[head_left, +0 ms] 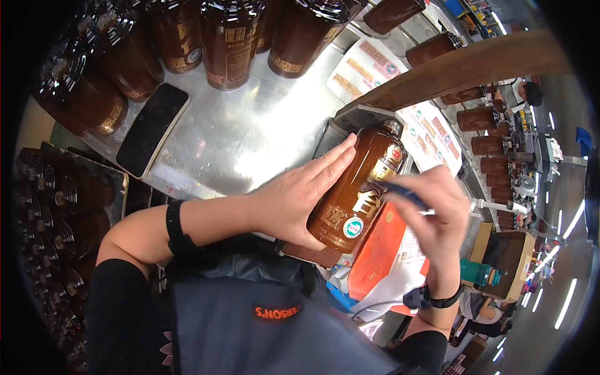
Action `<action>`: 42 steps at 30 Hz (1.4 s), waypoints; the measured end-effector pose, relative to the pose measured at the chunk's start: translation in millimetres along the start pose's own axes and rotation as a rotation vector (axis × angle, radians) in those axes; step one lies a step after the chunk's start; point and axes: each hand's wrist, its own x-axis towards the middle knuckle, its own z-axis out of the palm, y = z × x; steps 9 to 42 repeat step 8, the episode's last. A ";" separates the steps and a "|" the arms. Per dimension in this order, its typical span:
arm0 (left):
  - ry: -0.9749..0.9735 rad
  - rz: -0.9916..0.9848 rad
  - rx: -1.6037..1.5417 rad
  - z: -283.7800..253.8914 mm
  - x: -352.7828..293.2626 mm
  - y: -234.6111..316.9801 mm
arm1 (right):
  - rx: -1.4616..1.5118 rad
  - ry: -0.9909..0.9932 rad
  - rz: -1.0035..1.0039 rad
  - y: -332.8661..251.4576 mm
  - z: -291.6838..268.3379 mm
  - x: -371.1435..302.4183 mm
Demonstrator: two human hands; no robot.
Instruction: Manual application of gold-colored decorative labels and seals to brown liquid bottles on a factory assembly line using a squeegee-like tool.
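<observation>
A brown glass bottle (334, 215) with gold lettering and a round white-and-green sticker leans in front of me, its neck toward the upper right. My left hand (294, 190) is closed around its left side, thumb near the base and fingers along the body. At the bottle's right side is my right hand (440, 209), somewhat smeared by motion, with its fingers closed on a small dark-blue object (409, 195) whose kind I cannot make out. This object is held close to the gold lettering. Orange printed sheets (375, 256) lie below the bottle.
A metal worktop (231, 125) carries a phone (153, 128) and several brown bottles (228, 47) at the back. Sticker sheets (428, 134) lie beyond a curved brown bar (450, 65). Crated bottles (69, 206) stand at left. More bottles (490, 145) line the right, near a cardboard box (515, 262).
</observation>
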 end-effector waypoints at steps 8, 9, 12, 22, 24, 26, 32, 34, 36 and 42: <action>-0.171 -0.294 -0.363 -15.1 -1.5 3.3 | 0.217 -0.092 0.054 3.2 9.6 26.7; -0.171 -0.294 -0.363 -15.1 -1.5 3.3 | 0.217 -0.092 0.054 3.2 9.6 26.7; -0.171 -0.294 -0.363 -15.1 -1.5 3.3 | 0.217 -0.092 0.054 3.2 9.6 26.7; -0.171 -0.294 -0.363 -15.1 -1.5 3.3 | 0.217 -0.092 0.054 3.2 9.6 26.7; -0.171 -0.294 -0.363 -15.1 -1.5 3.3 | 0.217 -0.092 0.054 3.2 9.6 26.7; -0.171 -0.294 -0.363 -15.1 -1.5 3.3 | 0.217 -0.092 0.054 3.2 9.6 26.7; -0.171 -0.294 -0.363 -15.1 -1.5 3.3 | 0.217 -0.092 0.054 3.2 9.6 26.7; -0.171 -0.294 -0.363 -15.1 -1.5 3.3 | 0.217 -0.092 0.054 3.2 9.6 26.7; -0.171 -0.294 -0.363 -15.1 -1.5 3.3 | 0.217 -0.092 0.054 3.2 9.6 26.7; -0.171 -0.294 -0.363 -15.1 -1.5 3.3 | 0.217 -0.092 0.054 3.2 9.6 26.7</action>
